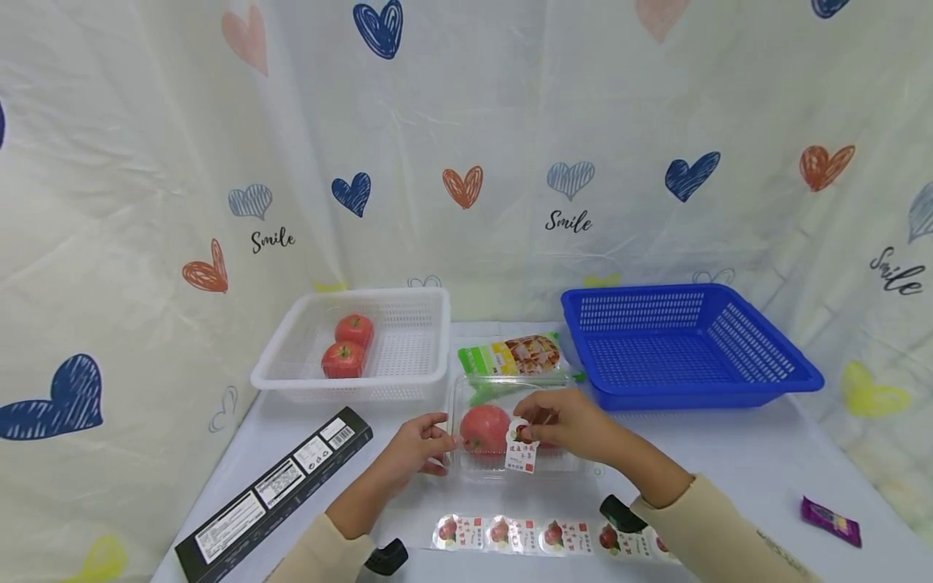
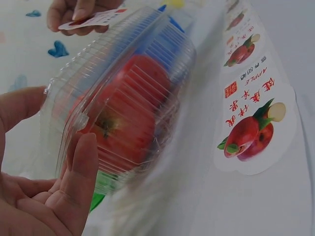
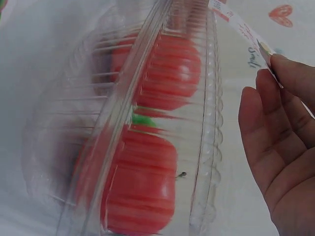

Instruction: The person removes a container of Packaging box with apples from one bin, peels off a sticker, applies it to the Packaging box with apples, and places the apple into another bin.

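A clear plastic clamshell box (image 1: 466, 468) with its lid down holds two red apples (image 1: 484, 429), one partly hidden behind the right hand and sticker. At its left end, my left hand (image 1: 417, 453) grips the edge; the left wrist view shows one finger on the lid and another digit at the rim. Above the box, my right hand (image 1: 564, 421) pinches a white apple label sticker (image 1: 521, 457) between thumb and fingers. The sticker hangs in front of the lid in the head view; the right wrist view shows it apart from the plastic.
A strip of apple stickers (image 1: 532, 536) lies in front. At the back stand a white basket (image 1: 408, 352) with two apples and a blue basket (image 1: 641, 348), a green-and-yellow food packet (image 1: 510, 355) between them. A black box (image 1: 273, 494) lies left, a purple packet (image 1: 831, 521) right.
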The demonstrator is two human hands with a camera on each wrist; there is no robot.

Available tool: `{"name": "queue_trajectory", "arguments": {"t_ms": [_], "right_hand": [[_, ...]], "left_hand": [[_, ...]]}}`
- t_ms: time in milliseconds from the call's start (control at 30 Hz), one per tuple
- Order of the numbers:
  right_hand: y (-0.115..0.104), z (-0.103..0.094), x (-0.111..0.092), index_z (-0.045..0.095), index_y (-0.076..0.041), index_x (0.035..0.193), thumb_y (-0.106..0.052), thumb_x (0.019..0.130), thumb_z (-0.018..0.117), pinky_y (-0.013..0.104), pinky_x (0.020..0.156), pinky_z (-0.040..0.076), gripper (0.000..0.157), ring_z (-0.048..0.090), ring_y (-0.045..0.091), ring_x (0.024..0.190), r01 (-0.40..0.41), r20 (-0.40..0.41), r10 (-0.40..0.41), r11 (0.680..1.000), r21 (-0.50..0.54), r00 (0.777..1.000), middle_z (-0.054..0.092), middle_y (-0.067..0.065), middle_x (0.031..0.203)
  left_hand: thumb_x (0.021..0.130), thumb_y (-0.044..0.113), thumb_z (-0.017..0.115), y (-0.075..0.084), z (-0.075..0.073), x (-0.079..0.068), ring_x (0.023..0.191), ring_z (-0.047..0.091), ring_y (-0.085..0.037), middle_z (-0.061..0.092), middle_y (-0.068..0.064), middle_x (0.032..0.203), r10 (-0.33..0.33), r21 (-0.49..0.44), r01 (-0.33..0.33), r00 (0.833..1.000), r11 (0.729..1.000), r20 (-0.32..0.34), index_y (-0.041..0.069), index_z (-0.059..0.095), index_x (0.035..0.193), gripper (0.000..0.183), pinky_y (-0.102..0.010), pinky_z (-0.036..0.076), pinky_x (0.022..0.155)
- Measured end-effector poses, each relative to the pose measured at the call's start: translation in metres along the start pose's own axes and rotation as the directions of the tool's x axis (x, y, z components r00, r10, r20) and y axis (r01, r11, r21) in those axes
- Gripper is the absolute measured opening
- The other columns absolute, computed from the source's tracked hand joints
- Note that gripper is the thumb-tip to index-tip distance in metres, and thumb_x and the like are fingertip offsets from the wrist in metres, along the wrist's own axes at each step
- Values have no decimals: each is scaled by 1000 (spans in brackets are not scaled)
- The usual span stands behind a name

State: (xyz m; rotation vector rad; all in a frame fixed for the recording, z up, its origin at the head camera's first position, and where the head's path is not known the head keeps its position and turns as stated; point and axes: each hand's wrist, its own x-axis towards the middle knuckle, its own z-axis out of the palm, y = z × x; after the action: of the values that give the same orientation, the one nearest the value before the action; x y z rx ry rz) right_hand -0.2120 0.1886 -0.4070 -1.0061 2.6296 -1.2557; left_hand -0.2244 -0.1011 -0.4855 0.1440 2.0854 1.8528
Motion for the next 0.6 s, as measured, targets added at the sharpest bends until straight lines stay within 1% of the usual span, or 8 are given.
{"name": "queue_trajectory", "arguments": {"t_ms": [167,333,433,533,600], "right_hand": [[9,-2,11,69,-13,109,-12,88,73,29,69,55,22,63,14,81,-61,-16,61,998,20,998,67,-7,87],[16,-6,22,67,-13,113,-17,86,75,30,73,54,28,62,16,88,-83,-25,84,996,43,996,67,-4,93],[18,-8,28,68,-13,112,-16,85,76,29,74,54,29,62,17,89,-106,-32,108,993,60,994,66,-3,94],[20,-8,32,68,-11,111,-14,84,77,29,73,55,29,62,18,87,-99,-42,102,993,66,994,66,-3,92],[21,-8,34,68,-9,111,-13,84,77,29,72,55,29,62,17,86,-80,-52,82,996,45,995,66,-3,91]], "left_hand": [[87,24,75,-2,0,2,73,61,-19,63,-8,93,11,-30,-10,1000,999,13,-2,38,144,73,-39,58,69],[87,23,75,-8,0,5,71,60,-17,64,-7,92,33,-58,-33,999,998,7,-3,39,143,72,-37,58,67],[87,21,75,-12,0,6,71,59,-17,64,-6,92,44,-89,-43,999,995,4,-4,38,143,72,-36,58,65],[87,20,74,-14,0,5,70,59,-16,64,-5,91,54,-110,-53,999,992,6,-5,37,143,72,-35,57,64],[87,20,74,-14,0,4,68,58,-16,63,-5,91,55,-118,-54,998,992,6,-5,36,144,72,-34,57,63]]}}
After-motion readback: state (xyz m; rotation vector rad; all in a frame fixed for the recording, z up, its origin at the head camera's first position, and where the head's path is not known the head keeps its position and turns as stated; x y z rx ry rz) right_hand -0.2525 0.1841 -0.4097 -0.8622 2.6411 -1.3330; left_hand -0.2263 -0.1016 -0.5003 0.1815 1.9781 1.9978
